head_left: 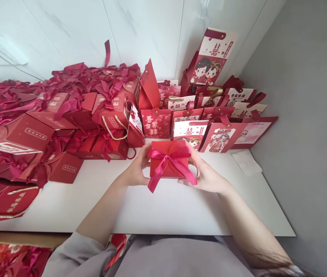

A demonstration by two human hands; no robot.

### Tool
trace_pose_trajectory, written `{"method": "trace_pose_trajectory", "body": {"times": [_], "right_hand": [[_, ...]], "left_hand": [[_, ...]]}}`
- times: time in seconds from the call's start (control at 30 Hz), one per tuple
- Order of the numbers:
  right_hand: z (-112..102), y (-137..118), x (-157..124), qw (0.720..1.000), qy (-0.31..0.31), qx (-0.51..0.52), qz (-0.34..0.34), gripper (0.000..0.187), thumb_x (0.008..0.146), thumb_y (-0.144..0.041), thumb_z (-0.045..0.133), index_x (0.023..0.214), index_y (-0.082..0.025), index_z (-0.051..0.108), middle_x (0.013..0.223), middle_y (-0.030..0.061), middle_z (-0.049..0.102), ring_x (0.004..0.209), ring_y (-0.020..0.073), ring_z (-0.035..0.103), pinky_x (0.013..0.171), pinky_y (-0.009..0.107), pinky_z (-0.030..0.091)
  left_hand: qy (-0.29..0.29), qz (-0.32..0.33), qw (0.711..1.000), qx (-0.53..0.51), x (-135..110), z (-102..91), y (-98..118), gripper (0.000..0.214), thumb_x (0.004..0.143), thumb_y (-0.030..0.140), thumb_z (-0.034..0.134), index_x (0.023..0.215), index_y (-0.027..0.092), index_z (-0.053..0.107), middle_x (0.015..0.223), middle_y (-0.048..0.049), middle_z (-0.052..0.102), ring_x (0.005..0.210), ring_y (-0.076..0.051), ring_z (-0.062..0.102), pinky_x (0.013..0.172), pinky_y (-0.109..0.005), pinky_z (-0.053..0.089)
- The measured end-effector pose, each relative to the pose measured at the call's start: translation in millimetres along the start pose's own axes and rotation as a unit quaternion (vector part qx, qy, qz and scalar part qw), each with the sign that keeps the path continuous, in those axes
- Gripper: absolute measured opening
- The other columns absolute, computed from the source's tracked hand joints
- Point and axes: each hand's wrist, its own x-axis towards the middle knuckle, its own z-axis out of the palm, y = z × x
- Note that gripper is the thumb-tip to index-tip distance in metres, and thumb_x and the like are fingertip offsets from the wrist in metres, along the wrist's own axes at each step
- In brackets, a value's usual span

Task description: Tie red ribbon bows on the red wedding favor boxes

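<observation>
Between my two hands is a red gift box (170, 169) with a bright pink-red ribbon (166, 157) tied in a bow on its top. My left hand (137, 167) grips the box's left side, thumb toward the near edge. On the right side, my right hand (202, 173) holds it the same way, partly covered by a ribbon tail. The box is above the white table, just in front of the upright printed gift bags; whether its base touches the tabletop cannot be seen.
Many ribboned red boxes (54, 105) are stacked along the left and back. Red and white printed bags (190, 132) stand at the back right near the grey wall (304, 115). A white paper (246, 162) lies on the white table (163, 215). More red packaging (10, 259) sits below the front edge.
</observation>
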Motion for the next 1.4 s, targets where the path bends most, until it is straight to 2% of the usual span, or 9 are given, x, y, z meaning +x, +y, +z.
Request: {"method": "trace_pose_trajectory", "body": {"times": [0.13,0.4,0.53,0.6,0.73,0.8,0.9,1.07,1.4], "right_hand": [[2,0,4,0.997,0.049,-0.059,-0.019,0.104,0.080,-0.034,0.081,0.160,-0.035,0.015,0.166,0.0097,0.027,0.149,0.0335,0.035,0.118,0.052,0.040],[3,11,7,0.995,0.059,-0.080,-0.006,0.100,0.084,-0.035,0.077,0.160,-0.034,0.012,0.162,0.0135,0.036,0.137,0.0316,0.053,0.116,0.053,0.042],[5,16,8,0.995,0.063,-0.076,-0.022,0.098,0.087,-0.038,0.073,0.162,-0.029,0.011,0.163,0.0145,0.033,0.148,0.0324,0.037,0.121,0.052,0.033],[6,19,8,0.995,0.067,-0.066,-0.027,0.088,0.088,-0.041,0.071,0.159,-0.028,0.022,0.160,0.0143,0.038,0.151,0.0332,0.031,0.122,0.054,0.031],[12,24,7,0.998,0.058,0.010,-0.004,0.057,0.098,-0.043,0.058,0.151,-0.027,0.042,0.149,0.0125,0.053,0.137,0.0311,0.052,0.112,0.050,0.046],[18,24,8,0.995,0.067,0.077,-0.001,0.055,0.101,-0.042,0.053,0.153,-0.031,0.039,0.155,0.0097,0.047,0.138,0.0285,0.052,0.112,0.047,0.047],[26,22,8,0.988,0.069,0.135,0.005,0.060,0.101,-0.044,0.052,0.157,-0.040,0.030,0.167,0.0015,0.028,0.148,0.0267,0.039,0.117,0.047,0.041],[33,18,8,0.989,0.031,0.136,0.037,0.067,0.103,-0.050,0.045,0.160,-0.047,0.008,0.172,-0.0054,0.007,0.152,0.0252,0.032,0.117,0.047,0.041],[34,22,9,0.979,0.042,0.170,0.104,0.068,0.103,-0.053,0.044,0.160,-0.046,0.009,0.171,-0.0048,0.014,0.150,0.0269,0.035,0.110,0.047,0.049]], "left_hand": [[0.025,0.005,1.000,0.009,3,9.2,-2,0.112,0.065,0.020,0.089,0.156,0.041,0.026,0.165,-0.0113,0.027,0.138,-0.036,0.051,0.111,-0.051,0.048],[0.076,-0.018,0.995,0.068,2,14.1,-3,0.097,0.071,0.026,0.085,0.151,0.047,0.035,0.168,-0.0078,0.023,0.142,-0.035,0.047,0.112,-0.052,0.047],[0.075,-0.025,0.994,0.068,2,12.2,0,0.097,0.068,0.025,0.085,0.150,0.047,0.038,0.166,-0.0082,0.027,0.140,-0.036,0.050,0.110,-0.055,0.048],[0.067,-0.024,0.995,0.074,2,9.9,0,0.103,0.068,0.022,0.085,0.153,0.046,0.033,0.166,-0.0103,0.027,0.137,-0.036,0.052,0.106,-0.053,0.052],[0.085,-0.052,0.994,0.045,2,6.3,-3,0.115,0.068,0.024,0.085,0.160,0.039,0.017,0.158,-0.0179,0.037,0.120,-0.034,0.065,0.089,-0.047,0.062],[0.143,-0.066,0.987,0.008,4,7.1,-5,0.105,0.070,0.033,0.084,0.158,0.032,0.027,0.154,-0.0185,0.043,0.116,-0.033,0.066,0.091,-0.047,0.061],[0.217,-0.101,0.968,-0.074,7,11.2,-7,0.079,0.080,0.052,0.072,0.149,0.027,0.044,0.147,-0.0155,0.054,0.121,-0.034,0.063,0.096,-0.050,0.058],[0.228,-0.186,0.946,-0.135,8,14.8,-6,0.077,0.077,0.066,0.067,0.142,0.031,0.047,0.138,-0.0114,0.059,0.121,-0.035,0.062,0.086,-0.051,0.062],[0.244,-0.225,0.940,-0.076,7,17.4,3,0.076,0.078,0.063,0.068,0.140,0.027,0.045,0.126,-0.0117,0.057,0.111,-0.029,0.064,0.079,-0.045,0.064]]}}
